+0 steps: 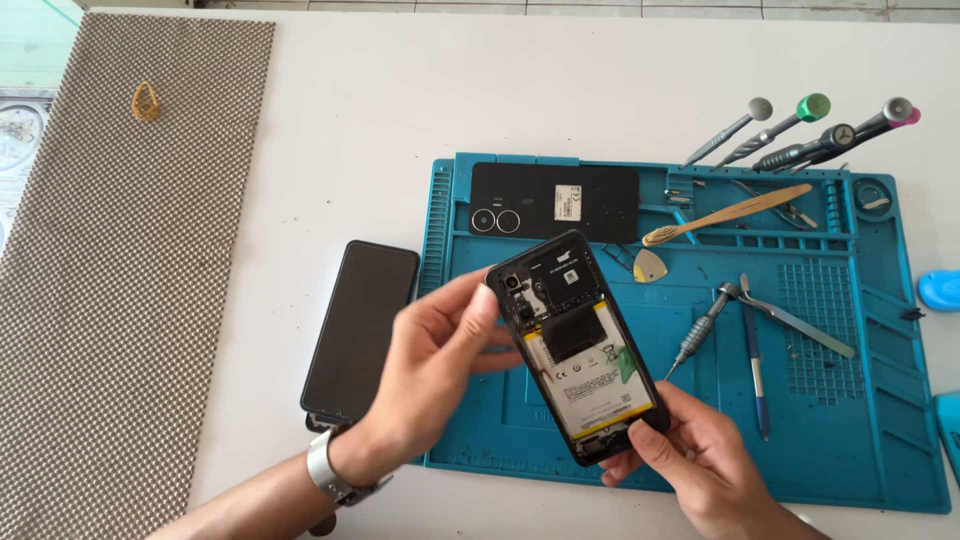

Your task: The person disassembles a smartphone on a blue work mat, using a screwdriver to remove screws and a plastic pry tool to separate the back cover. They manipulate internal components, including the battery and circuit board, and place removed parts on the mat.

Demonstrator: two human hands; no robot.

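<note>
Both my hands hold an opened smartphone (575, 345) above the blue repair mat (860, 420), its back cover off and its battery and black boards showing. My left hand (440, 365) grips the phone's upper left edge, thumb near the camera corner. My right hand (690, 460) pinches the bottom end from below. The removed black back cover (555, 202) lies inside-up at the mat's top left. A second black phone or screen (362, 330) lies flat on the white table, left of the mat.
On the mat lie a screwdriver (703, 332), tweezers (795, 318), a blue tool (755, 370), a toothbrush (730, 213) and a pick (650, 265). Several screwdrivers (800, 135) rest at its top edge. A grey textured mat (130, 260) with a small orange loop (146, 101) covers the left.
</note>
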